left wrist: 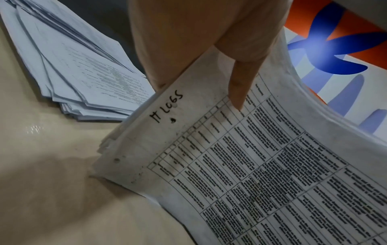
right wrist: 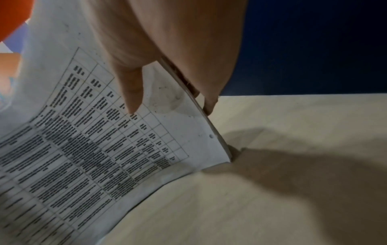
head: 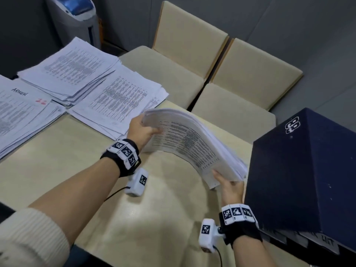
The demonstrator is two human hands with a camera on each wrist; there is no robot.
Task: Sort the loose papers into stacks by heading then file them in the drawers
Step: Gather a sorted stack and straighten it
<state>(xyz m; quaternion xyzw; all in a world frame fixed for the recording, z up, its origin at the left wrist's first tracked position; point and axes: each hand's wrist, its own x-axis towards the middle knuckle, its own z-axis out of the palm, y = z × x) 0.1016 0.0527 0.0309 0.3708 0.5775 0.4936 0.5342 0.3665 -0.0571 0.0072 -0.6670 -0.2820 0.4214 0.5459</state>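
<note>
A thick stack of printed papers [head: 188, 143] arches upward above the beige table [head: 57, 164], held at both ends. My left hand [head: 142, 130] grips its far end, thumb on the printed face. My right hand [head: 229, 185] grips the near end beside the dark blue drawer box [head: 300, 170]. In the left wrist view the stack [left wrist: 261, 165] carries the handwritten heading "IT LOGS" under my left hand [left wrist: 211, 54]. The right wrist view shows my right hand [right wrist: 167, 69] pinching the stack's edge [right wrist: 130, 149], thumb in front, fingers behind.
Three other paper piles lie at the table's left: one headed "ADMIN" [head: 21, 112], one behind it [head: 71, 70], one in the middle [head: 119, 101]. Beige chairs [head: 192, 47] stand beyond the table. A printer [head: 75, 14] is at the back left.
</note>
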